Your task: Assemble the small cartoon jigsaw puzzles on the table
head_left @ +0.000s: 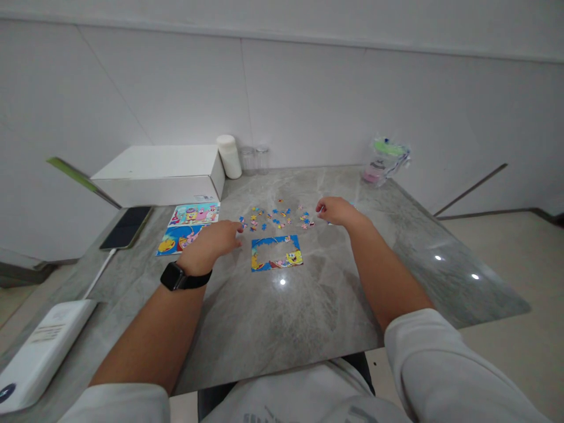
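Observation:
A jigsaw puzzle (pixel 291 259) lies on the table in front of me, its border joined and a gap in the middle where the grey tabletop shows. Loose puzzle pieces (pixel 282 222) are scattered just beyond it. My left hand (pixel 218 239) hovers at the left end of these pieces, fingers slightly apart, over the edge of a printed picture sheet (pixel 176 241). At the right end of the pieces is my right hand (pixel 335 210). Its thumb and fingers are pinched on what looks like a small puzzle piece, mostly hidden by the fingertips.
Left of the sheet lies a phone (pixel 126 228), cabled to a white power bank (pixel 46 352). A white box (pixel 158 170), a white bottle (pixel 229 157) and two clear glasses (pixel 254 161) stand along the back. A clear plastic bag (pixel 385 161) sits at the back right corner.

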The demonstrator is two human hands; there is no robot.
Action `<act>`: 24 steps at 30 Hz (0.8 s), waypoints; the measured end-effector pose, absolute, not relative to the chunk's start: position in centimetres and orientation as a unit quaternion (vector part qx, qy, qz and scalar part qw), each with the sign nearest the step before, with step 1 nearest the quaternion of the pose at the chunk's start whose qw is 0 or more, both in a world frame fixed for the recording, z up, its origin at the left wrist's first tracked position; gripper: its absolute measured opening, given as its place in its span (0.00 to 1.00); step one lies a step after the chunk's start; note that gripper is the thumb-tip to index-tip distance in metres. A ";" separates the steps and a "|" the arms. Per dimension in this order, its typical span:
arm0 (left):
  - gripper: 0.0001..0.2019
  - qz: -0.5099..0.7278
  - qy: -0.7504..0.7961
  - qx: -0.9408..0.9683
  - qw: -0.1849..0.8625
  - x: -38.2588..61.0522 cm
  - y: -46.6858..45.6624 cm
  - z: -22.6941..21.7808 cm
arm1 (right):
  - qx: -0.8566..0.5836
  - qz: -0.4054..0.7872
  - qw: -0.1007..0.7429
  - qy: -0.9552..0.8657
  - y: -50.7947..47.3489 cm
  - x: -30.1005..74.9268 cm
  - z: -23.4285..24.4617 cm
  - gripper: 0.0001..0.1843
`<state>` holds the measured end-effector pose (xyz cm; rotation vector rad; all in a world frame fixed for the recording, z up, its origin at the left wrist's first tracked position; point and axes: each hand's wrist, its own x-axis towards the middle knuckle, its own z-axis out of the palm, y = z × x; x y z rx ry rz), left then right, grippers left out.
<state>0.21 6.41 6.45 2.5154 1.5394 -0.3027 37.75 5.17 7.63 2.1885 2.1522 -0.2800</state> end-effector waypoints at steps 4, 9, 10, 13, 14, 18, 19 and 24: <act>0.21 -0.092 0.522 0.842 0.097 0.0 6.7 6.0 | 0.708 -0.103 0.057 0.697 5.7 37.2 5.8 0.15; 0.21 -0.075 0.513 0.849 0.098 -0.2 6.6 5.7 | 0.704 -0.112 0.078 0.696 6.1 36.7 4.6 0.14; 0.22 -0.077 0.510 0.851 0.097 -0.2 6.5 5.8 | 0.703 -0.112 0.079 0.697 6.1 36.7 4.5 0.13; 0.23 -0.088 0.510 0.850 0.095 -0.1 6.4 6.0 | 0.701 -0.113 0.081 0.700 6.0 36.5 4.2 0.12; 0.23 -0.090 0.513 0.848 0.096 -0.1 6.4 6.2 | 0.700 -0.112 0.082 0.700 6.0 36.5 4.1 0.12; 0.22 -0.091 0.514 0.848 0.094 0.1 6.2 6.6 | 0.701 -0.111 0.085 0.699 5.9 36.2 4.0 0.13; 0.21 -0.093 0.514 0.848 0.091 0.2 6.1 6.7 | 0.701 -0.113 0.085 0.699 5.8 36.2 4.1 0.13; 0.20 -0.083 0.523 0.845 0.068 0.4 5.6 7.5 | 0.693 -0.157 0.054 0.702 5.4 35.4 5.3 0.08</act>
